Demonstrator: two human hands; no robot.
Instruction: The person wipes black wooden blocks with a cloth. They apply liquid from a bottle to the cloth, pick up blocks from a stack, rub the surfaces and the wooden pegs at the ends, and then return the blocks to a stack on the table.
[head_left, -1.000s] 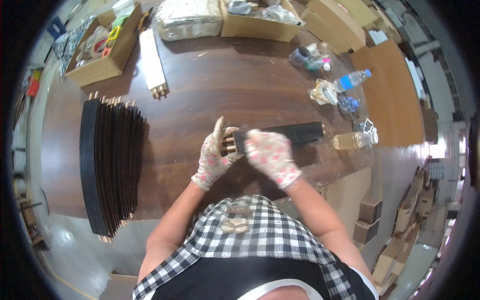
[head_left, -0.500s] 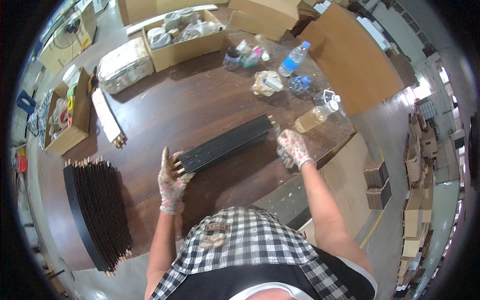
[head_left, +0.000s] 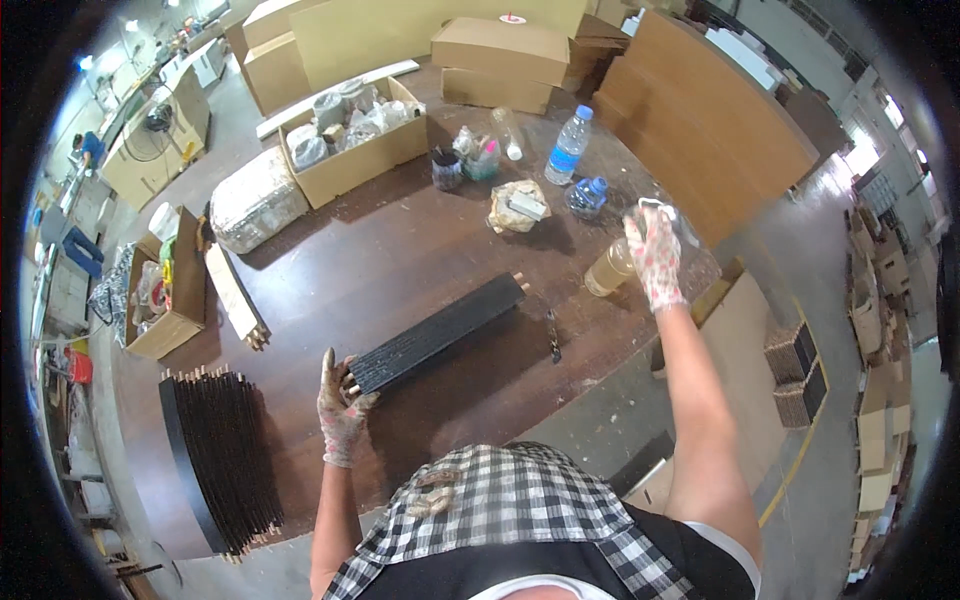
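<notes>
One long black pegged bundle (head_left: pixel 435 336) lies on the brown surface (head_left: pixel 450 405); the left gloved hand (head_left: pixel 343 412) touches its end, fingers partly spread; the right gloved hand (head_left: pixel 656 258) pinches with its fingers a clear yellowish bottle (head_left: pixel 606 275) near the top.

Can read no words or numbers. On tall bottle (head_left: pixel 571 146): blue label (head_left: pixel 563 161), print too small. Well on near side of bottle: patch (head_left: pixel 437 479) on apron (head_left: pixel 520 500), too blurred.
</notes>
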